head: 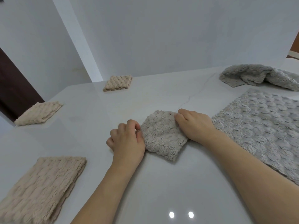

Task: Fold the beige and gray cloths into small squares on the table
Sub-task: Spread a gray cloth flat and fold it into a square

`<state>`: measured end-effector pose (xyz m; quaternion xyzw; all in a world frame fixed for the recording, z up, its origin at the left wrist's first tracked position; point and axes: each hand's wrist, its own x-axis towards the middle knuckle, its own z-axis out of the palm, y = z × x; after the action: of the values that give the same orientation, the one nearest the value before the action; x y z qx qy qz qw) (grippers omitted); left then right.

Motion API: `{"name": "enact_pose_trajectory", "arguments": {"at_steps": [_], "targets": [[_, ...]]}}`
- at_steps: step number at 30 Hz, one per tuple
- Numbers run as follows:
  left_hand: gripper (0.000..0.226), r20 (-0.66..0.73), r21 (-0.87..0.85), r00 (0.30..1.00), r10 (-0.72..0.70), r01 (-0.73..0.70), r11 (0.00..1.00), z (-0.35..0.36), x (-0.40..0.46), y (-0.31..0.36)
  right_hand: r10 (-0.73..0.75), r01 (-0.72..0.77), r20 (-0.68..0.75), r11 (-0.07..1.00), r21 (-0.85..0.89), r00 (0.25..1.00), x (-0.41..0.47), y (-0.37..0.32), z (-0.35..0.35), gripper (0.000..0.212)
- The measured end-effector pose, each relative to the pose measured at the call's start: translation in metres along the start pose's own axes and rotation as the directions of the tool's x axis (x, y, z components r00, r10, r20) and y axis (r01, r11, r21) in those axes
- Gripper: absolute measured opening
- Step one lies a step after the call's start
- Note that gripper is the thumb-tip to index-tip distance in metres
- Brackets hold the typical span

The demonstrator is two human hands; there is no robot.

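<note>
Fleece like this gray cloth (161, 136) is light, soft and springy, so we'd pinch its corners. It sits mid-table (161, 191), left hand (127, 141) nipping its left edge, right hand (194, 125) curled on its far corner. Plenty of bare room in front; spread gray cloth (258, 131) just beside on the right.

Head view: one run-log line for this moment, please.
stage: folding gray cloth | left hand: pinching left edge | right hand: pressing right edge | folded beige cloths: three

Glossy smooth white table (161, 183); fluffy bubble-textured gray cloth (161, 135); plush beige cloth (40, 188).
</note>
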<state>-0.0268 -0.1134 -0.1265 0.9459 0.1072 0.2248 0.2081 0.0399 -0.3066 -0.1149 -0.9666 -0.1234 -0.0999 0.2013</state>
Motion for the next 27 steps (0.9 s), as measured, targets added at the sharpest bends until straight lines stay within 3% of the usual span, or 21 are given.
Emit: {"name": "enact_pose_trajectory", "arguments": {"at_steps": [2, 4, 6, 10, 15, 19, 27], "targets": [[0.020, -0.057, -0.052, 0.975, 0.214, -0.217, 0.975, -0.004, -0.005, 0.003, 0.040, -0.041, 0.040, 0.998, 0.044, 0.998, 0.002, 0.002, 0.000, 0.024], [0.014, -0.002, -0.110, 0.887, 0.461, -0.459, 0.882, -0.007, -0.020, 0.013, 0.070, -0.073, 0.064, 0.996, 0.053, 0.996, 0.006, 0.004, 0.002, 0.027], [0.017, 0.078, -0.063, 0.833, 0.547, -0.544, 0.837, -0.007, -0.036, 0.023, 0.055, -0.058, 0.066, 0.998, 0.038, 0.996, 0.005, 0.005, 0.004, 0.026], [0.056, 0.152, 0.175, 0.913, 0.377, -0.401, 0.899, 0.005, -0.042, 0.037, 0.039, -0.039, 0.022, 0.998, 0.039, 0.999, 0.005, 0.007, 0.005, 0.026], [0.028, 0.041, 0.208, 0.904, 0.425, -0.424, 0.881, 0.011, -0.045, 0.050, 0.050, -0.049, -0.012, 0.997, 0.051, 0.999, 0.005, 0.006, 0.008, 0.028], [0.022, 0.014, 0.232, 0.882, 0.470, -0.460, 0.857, 0.012, -0.037, 0.047, 0.044, -0.042, -0.021, 0.997, 0.063, 0.999, 0.007, 0.006, 0.009, 0.028], [0.029, 0.090, 0.295, 0.918, 0.386, -0.394, 0.870, 0.017, -0.034, 0.045, 0.073, -0.073, -0.022, 0.997, 0.024, 0.997, 0.008, 0.003, 0.011, 0.025]]}}
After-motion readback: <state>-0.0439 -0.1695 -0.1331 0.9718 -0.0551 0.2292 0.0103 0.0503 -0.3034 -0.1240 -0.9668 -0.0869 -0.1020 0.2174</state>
